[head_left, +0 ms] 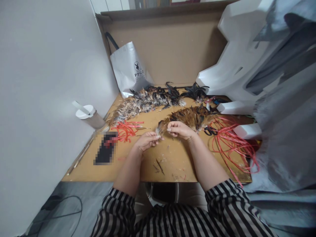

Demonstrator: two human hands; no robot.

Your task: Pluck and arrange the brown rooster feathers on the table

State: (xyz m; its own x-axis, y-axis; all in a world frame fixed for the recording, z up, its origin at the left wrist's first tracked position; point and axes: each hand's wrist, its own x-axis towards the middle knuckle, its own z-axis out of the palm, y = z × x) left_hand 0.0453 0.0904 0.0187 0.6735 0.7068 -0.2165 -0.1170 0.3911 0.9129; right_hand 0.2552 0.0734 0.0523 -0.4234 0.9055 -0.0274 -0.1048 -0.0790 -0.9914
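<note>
My left hand (148, 140) is closed, thumb and fingertips pinching the base of a small bunch of feathers (160, 127) above the table. My right hand (180, 129) is closed just beside it, its fingertips pressed together at the bunch's right edge; whatever sits between them is too small to make out. Directly behind the right hand lies a pile of brown feathers (195, 116) with dark tips. Black scissor handles (210, 131) show to the right of this pile. Farther back, a long row of mottled black and tan feathers (145, 101) stretches across the table.
Red plastic strips (229, 141) spill over the table's right side, and shorter red strips (125, 128) lie left. A lidded cup (92, 118), a pixelated dark object (106, 151) and a silver bag (128, 67) are on the left. White foam (237, 49) stands at right.
</note>
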